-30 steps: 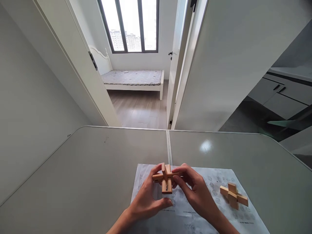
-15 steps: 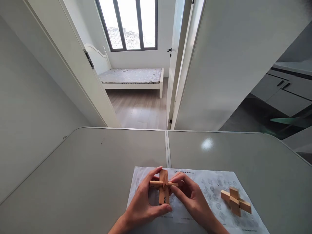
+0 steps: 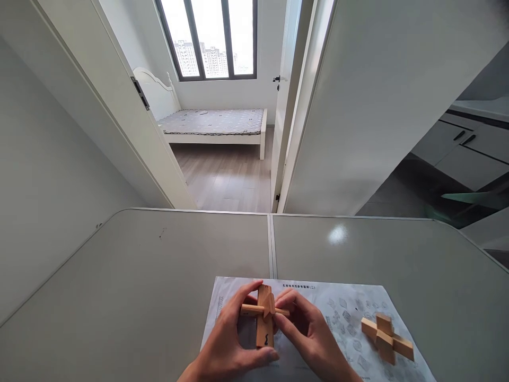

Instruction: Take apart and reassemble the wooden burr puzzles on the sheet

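A wooden interlocking puzzle (image 3: 264,331) is held between both hands above the printed sheet. It is a cross of light brown blocks, with black marks on the long piece. My left hand (image 3: 234,339) grips that long piece by its ends, index finger at the far end and thumb at the near one. On the right side, my right hand (image 3: 308,329) pinches the thin crosswise piece between thumb and index finger. Its other fingers curl underneath, partly hidden. A second wooden puzzle (image 3: 385,339), also cross-shaped, rests on the sheet to the right of my hands.
The paper sheet (image 3: 338,293) with printed puzzle diagrams lies at the near side of the grey table (image 3: 159,265). A seam runs across the tabletop. Past the table's far edge, a doorway opens to a room with a bed (image 3: 214,123).
The view has shifted slightly, so sheet, hands and both puzzles sit a little lower in the picture. Both hands keep their hold on the wooden puzzle.
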Motion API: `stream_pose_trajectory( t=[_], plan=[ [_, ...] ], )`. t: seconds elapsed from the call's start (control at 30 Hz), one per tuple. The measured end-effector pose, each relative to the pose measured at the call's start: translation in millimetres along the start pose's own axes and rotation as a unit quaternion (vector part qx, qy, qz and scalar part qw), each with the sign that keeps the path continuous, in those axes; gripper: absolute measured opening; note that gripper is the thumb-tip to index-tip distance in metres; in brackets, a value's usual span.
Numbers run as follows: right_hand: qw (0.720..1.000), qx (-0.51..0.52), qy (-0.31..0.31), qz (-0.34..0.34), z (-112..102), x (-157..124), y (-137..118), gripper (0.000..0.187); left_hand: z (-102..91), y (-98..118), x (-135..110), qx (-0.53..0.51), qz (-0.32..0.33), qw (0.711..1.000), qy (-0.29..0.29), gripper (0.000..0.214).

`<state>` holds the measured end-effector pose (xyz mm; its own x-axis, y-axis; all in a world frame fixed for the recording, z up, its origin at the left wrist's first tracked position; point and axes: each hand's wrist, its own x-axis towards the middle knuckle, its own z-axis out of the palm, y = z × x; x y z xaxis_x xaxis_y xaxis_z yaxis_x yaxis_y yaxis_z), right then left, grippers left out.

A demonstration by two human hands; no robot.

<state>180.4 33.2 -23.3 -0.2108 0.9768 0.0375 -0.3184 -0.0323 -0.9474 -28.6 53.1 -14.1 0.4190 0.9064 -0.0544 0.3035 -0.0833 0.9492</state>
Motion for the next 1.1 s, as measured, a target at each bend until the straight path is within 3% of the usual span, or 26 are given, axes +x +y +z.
stream_pose_trajectory(
  t=[0.3, 0.57, 0.77, 0.9, 1.1],
  plan=[
    [1.0, -0.007, -0.002, 0.011, 0.2, 1.6, -1.6, 0.02, 0.2, 0.3, 0.3, -0.015, -0.001, 1.0, 0.0, 0.096],
    [0.995, -0.101, 0.009, 0.004, -0.5, -0.5, 2.0, 0.034, 0.3, 9.6, 1.0, -0.017, -0.007, 1.0, 0.011, 0.094],
    [0.989, -0.147, -0.023, 0.007, -1.5, -0.4, 0.4, 0.041, -0.1, -3.8, 0.0, 0.034, 0.039, 0.997, 0.055, 0.094],
    [0.984, -0.175, -0.034, -0.005, -2.8, -0.6, 0.2, 0.039, -1.9, -3.4, 0.8, 0.026, 0.056, 0.997, 0.047, 0.102],
    [0.965, -0.251, -0.057, -0.042, -0.9, -2.1, 3.5, 0.035, -3.4, 4.3, 2.3, 0.016, 0.085, 0.996, 0.038, 0.095]
  ],
)
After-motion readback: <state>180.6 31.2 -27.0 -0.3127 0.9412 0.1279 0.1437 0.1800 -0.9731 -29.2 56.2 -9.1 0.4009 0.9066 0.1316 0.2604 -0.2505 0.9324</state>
